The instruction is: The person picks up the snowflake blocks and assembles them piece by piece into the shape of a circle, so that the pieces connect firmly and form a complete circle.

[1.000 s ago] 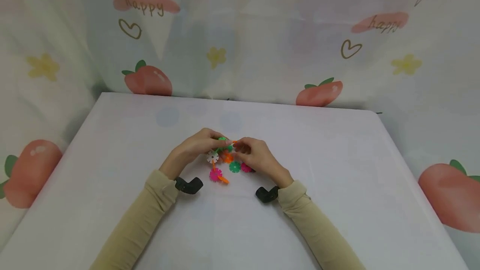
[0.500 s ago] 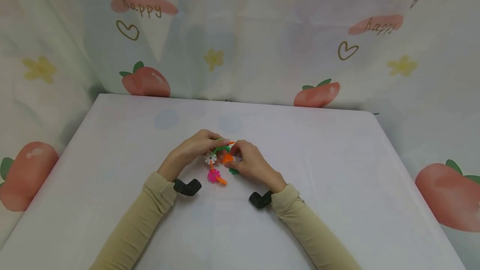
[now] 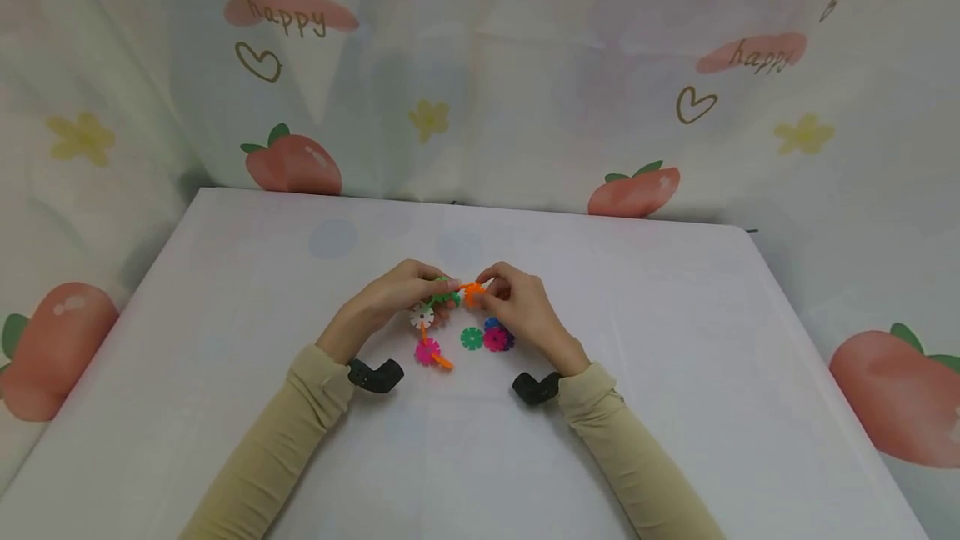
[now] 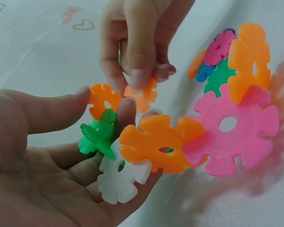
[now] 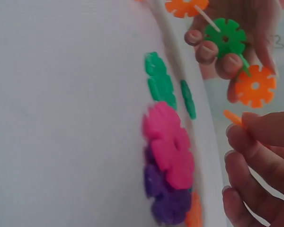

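My left hand (image 3: 397,288) holds a chain of slotted snowflake discs, its thumb and fingers at an orange disc (image 4: 104,100) on the chain's end. Beyond that come green discs (image 4: 98,135), a white disc (image 4: 123,182), an orange disc (image 4: 154,144), a pink disc (image 4: 236,149) and a last orange disc (image 4: 248,61), joined at their slots. My right hand (image 3: 525,307) pinches a separate orange disc (image 5: 234,117) between thumb and forefinger. In the right wrist view it is edge-on, just short of the chain's end disc (image 5: 255,86), with a small gap.
Loose discs lie on the white-covered table (image 3: 660,340) below the right hand: a green disc (image 3: 472,338), a pink disc (image 3: 495,340) and a purple disc (image 5: 173,203) among them. A patterned cloth (image 3: 525,107) hangs behind the table's far edge.
My right hand dipped to the loose discs, took an orange one and lifted it up to the chain's end. The left hand has stayed nearly still with the chain.
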A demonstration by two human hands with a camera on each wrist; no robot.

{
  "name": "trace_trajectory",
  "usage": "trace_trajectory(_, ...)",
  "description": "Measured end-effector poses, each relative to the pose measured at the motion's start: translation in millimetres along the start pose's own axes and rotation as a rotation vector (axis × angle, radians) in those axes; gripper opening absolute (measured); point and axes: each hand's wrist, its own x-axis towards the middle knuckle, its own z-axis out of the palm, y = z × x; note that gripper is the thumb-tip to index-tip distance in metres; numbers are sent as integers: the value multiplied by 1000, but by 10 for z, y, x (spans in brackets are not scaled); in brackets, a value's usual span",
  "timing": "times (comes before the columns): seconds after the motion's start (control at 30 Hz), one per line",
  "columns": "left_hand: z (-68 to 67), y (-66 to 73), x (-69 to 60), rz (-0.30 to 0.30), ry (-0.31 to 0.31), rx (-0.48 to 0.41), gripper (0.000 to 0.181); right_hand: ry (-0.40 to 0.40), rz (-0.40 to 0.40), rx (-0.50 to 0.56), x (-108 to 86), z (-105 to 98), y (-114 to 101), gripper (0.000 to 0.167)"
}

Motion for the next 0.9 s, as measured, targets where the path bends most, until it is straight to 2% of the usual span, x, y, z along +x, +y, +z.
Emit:
trace_trajectory(0.23, 9, -6, 11, 2, -6, -18, 36, 32, 60, 139, 6, -93, 22, 19)
trace_trajectory(0.67, 16, 4, 7, 10, -20, -37, 36, 4, 101, 290, 27, -134, 67, 20)
trace_trajectory(0.9, 17, -7, 19, 19, -29, -41, 37, -28, 98, 376, 24, -158, 75, 22)
